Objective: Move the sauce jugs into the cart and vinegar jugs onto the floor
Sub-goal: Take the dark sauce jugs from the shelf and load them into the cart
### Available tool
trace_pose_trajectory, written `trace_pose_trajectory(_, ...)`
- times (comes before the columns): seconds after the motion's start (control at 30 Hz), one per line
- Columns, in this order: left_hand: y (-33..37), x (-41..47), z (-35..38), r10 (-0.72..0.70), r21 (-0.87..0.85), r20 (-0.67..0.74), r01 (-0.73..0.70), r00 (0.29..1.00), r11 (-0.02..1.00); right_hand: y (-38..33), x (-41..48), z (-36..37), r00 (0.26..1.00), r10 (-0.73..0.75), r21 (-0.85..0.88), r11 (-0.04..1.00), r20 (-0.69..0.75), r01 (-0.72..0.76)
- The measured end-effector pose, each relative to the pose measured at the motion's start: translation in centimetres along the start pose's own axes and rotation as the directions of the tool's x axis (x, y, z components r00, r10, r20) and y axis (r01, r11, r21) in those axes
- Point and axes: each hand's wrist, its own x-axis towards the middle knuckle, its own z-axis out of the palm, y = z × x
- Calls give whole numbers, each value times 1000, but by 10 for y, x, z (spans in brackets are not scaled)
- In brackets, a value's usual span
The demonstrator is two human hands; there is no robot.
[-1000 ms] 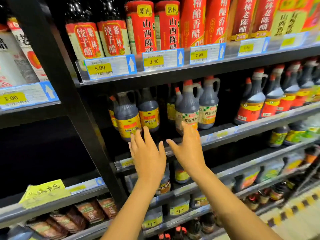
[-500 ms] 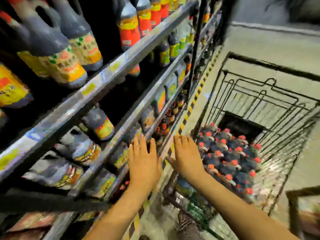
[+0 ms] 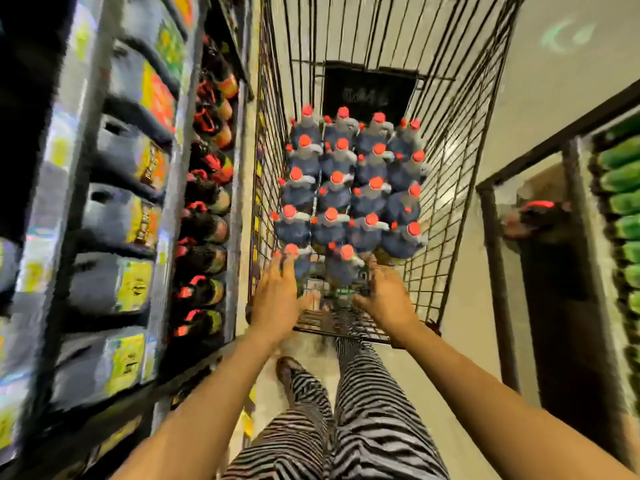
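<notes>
Fingers [image 3: 281, 270] spread, left hand [image 3: 277, 301] and right hand [image 3: 389, 301] empty over cart [image 3: 453, 202] jugs [image 3: 334, 197].

1. I see the sauce jugs [image 3: 349, 188]: dark bodies, red caps, all upright, packed touching in rows of four.
2. They sit inside the black wire cart [image 3: 460, 168]. The row nearest me has only two.

Both off shelf [image 3: 74, 98]: left hand [image 3: 277, 301], right hand [image 3: 388, 301] now over jugs [image 3: 346, 192] in cart [image 3: 453, 174].

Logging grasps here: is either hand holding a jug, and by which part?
Nothing is held: left hand and right hand are spread open over the jugs in the cart.
</notes>
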Motion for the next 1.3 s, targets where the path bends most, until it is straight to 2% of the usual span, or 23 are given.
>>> trace_pose_trajectory(0.1,-9,27,18,-71,-155,-7,69,997,985,12,22,10,998,58,136,989,16,-59)
trace_pose_trajectory(0.23,-28,61,37,-123,-232,-9,118,992,966,15,45,20,996,5,345,938,-90,26)
trace_pose_trajectory(0.3,-32,73,40,-118,-254,-45,102,992,962,11,53,20,993,-21,372,926,-120,65)
trace_pose_trajectory(0.43,-27,90,39,-138,-317,-90,103,986,943,18,74,30,997,19,356,935,-71,8)
trace_pose_trajectory(0.57,-22,95,38,-63,-261,-98,35,993,965,26,84,25,997,-75,321,944,-22,78)
trace_pose_trajectory(0.73,-17,90,34,-151,-225,-141,117,978,967,26,93,15,991,-87,409,912,101,38)
trace_pose_trajectory(0.87,-6,71,30,-197,-321,-209,123,958,939,14,97,-3,982,-118,418,907,147,47)
trace_pose_trajectory(1.07,11,21,-1,-284,-442,-351,109,892,890,-8,82,-52,944,-291,305,923,159,233)
trace_pose_trajectory(1.2,26,-29,-44,-357,-481,-452,113,818,869,-37,53,-84,900,-401,374,871,171,318)
trace_pose_trajectory(1.3,33,-73,-86,-316,-439,-602,26,733,898,-72,34,-108,887,-443,406,840,128,361)
